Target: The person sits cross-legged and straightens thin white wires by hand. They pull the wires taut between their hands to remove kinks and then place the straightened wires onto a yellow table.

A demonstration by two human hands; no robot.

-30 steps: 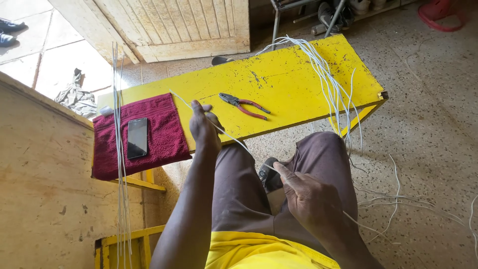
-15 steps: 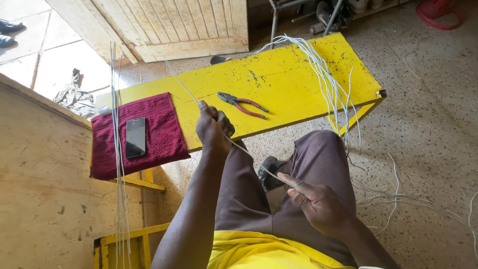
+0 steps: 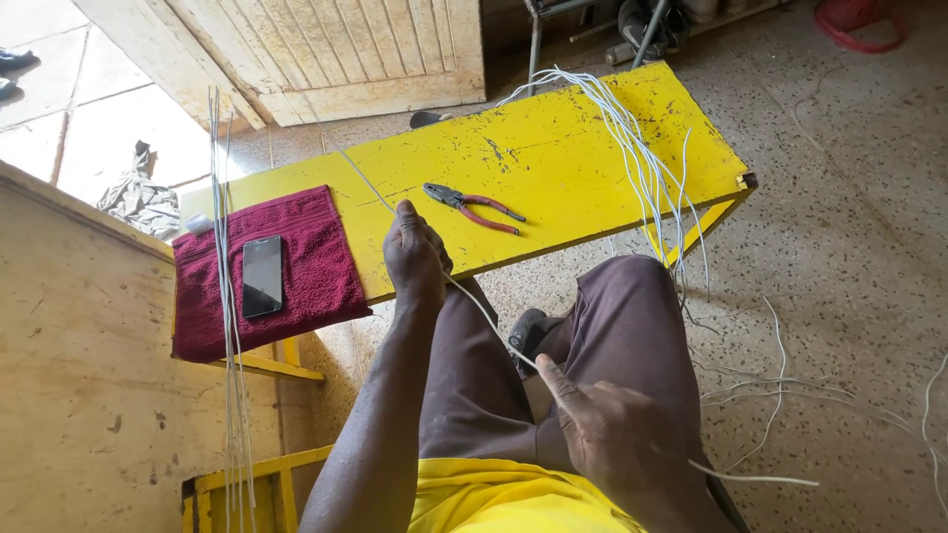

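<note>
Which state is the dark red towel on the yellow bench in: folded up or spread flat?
Spread flat. The towel lies open across the yellow bench's left end, one edge hanging over, with a phone resting on it.

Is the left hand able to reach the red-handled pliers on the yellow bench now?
Probably yes: the left hand is just beside the red-handled pliers, nothing lying between, but it is gripping the thin white wire.
</note>
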